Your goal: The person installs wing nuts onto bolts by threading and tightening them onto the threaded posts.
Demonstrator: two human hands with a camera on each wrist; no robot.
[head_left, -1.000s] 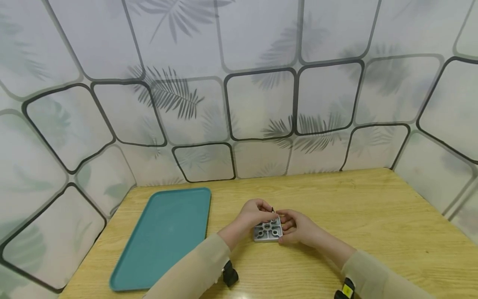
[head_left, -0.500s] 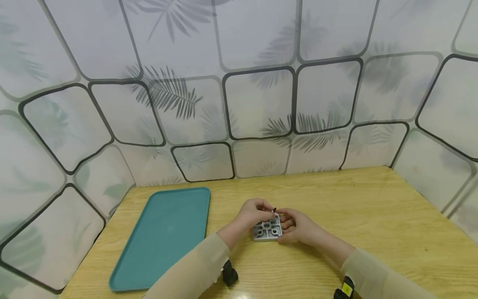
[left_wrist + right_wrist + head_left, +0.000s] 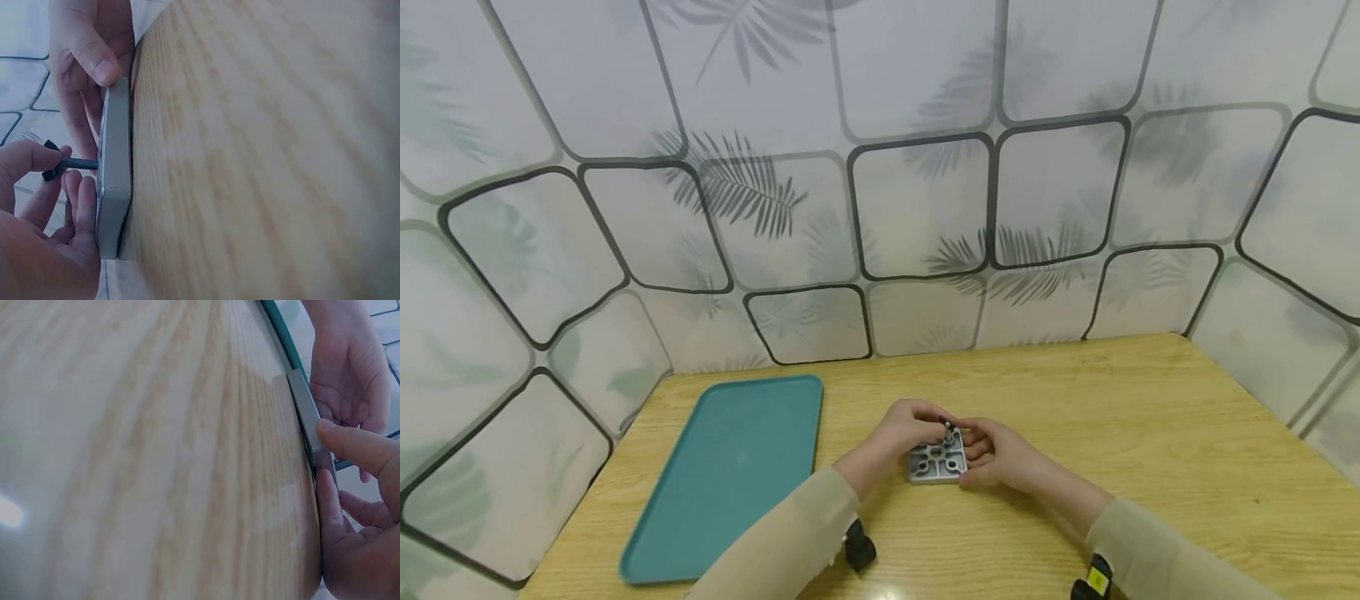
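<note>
A square grey metal plate [image 3: 937, 468] with ribs and round holes lies on the wooden table. My left hand [image 3: 910, 432] pinches the black winged head of a thumb screw [image 3: 78, 164] between thumb and finger. In the left wrist view the screw's threaded shank stands square to the plate, its tip at the plate's face; how deep it sits is hidden. With thumb and fingers, my right hand [image 3: 1003, 454] holds the plate's right edge. In the right wrist view the right thumb presses on the plate's edge [image 3: 306, 412], and the screw is hidden.
A teal tray [image 3: 730, 479] lies on the left of the wooden table [image 3: 1150, 417]. A patterned wall covering [image 3: 925, 317] closes off the back and sides. A black wrist device [image 3: 859, 546] hangs below the left sleeve.
My left fingers have shifted slightly around the screw's head, and the black wings stand at a different angle. The plate and my right hand stay almost where they were.
</note>
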